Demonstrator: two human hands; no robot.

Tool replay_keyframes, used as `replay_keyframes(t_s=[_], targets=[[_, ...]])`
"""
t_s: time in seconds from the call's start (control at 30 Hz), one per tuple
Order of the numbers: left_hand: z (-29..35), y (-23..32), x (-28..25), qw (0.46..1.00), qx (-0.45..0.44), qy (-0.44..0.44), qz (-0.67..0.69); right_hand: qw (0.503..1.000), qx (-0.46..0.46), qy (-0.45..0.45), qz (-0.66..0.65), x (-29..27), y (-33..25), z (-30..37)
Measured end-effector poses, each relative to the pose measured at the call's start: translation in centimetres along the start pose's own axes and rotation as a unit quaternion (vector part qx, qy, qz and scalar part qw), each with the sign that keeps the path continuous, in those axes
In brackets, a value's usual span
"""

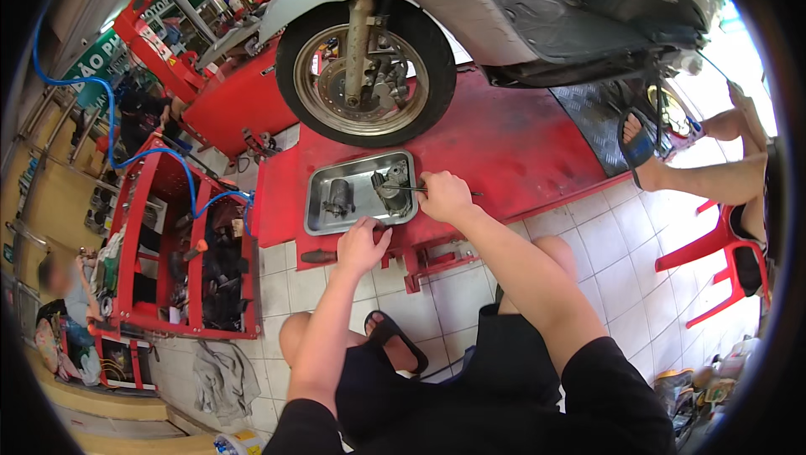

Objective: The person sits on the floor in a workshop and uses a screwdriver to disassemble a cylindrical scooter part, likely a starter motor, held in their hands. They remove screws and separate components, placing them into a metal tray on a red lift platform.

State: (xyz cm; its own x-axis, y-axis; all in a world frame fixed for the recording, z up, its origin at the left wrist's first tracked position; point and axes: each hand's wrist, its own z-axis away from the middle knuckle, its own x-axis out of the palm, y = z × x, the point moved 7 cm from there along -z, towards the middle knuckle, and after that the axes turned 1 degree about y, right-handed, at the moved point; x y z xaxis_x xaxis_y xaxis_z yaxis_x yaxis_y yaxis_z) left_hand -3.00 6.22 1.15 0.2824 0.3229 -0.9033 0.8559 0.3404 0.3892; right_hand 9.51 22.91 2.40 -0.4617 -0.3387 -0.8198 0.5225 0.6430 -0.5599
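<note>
A shallow metal tray [316,224] rests on the red lift platform [504,132], below the scooter's front wheel [369,77]. Inside it, a grey cast-metal part [391,180] lies at the right and a dark cylindrical part [339,198] at the left. Closed around a thin dark rod-like tool [406,188], my right hand [445,197] is at the tray's right edge; the tool's tip reaches the cast part. The tool's exact kind is hard to make out. My left hand [361,247] has its fingers curled at the near rim, apparently gripping it.
A dark handle-like object [319,256] lies on the platform edge by my left hand. Left stands a red tool cart [159,245] with a blue hose [110,119]. Another person's leg [705,182] and a red stool [714,249] are at the right. A grey cloth [225,379] lies on the floor.
</note>
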Motion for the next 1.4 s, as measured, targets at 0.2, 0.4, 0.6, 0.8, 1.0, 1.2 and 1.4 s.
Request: replay_keyframes(t_s=[0.2, 0.4, 0.6, 0.8, 1.0, 1.2, 1.4], targets=[[-7.2, 3.9, -0.8, 0.997, -0.001, 0.071, 0.017, 0.999, 0.038, 0.033, 0.004, -0.1, 2.3, -5.9], [-8.5, 0.6, 1.5, 0.995, -0.065, 0.026, -0.068, 0.995, 0.067, 0.027, -0.075, 1.3, 1.0, -8.2], [-9.3, -0.8, 3.9, 0.987, -0.089, -0.127, -0.05, 0.992, 0.068, 0.036, -0.097, 2.0, 0.3, -8.9], [-9.5, 0.0, 4.2, 0.984, -0.042, -0.134, -0.113, 0.995, 0.071, 0.005, -0.066, 2.5, 0.6, -8.7], [-9.4, 2.2, 6.0, 0.968, 0.072, -0.044, -0.238, 0.994, 0.059, 0.05, -0.083, 2.0, 1.2, -8.9], [-9.7, 0.9, 4.6, 0.984, 0.061, -0.065, -0.155, 0.991, 0.074, 0.062, -0.091, 0.3, 1.9, -8.5], [-9.4, -8.5, -1.4, 0.91, -0.089, -0.069, 0.399, 0.995, 0.091, -0.002, -0.042, 2.7, 0.1, -7.8]])
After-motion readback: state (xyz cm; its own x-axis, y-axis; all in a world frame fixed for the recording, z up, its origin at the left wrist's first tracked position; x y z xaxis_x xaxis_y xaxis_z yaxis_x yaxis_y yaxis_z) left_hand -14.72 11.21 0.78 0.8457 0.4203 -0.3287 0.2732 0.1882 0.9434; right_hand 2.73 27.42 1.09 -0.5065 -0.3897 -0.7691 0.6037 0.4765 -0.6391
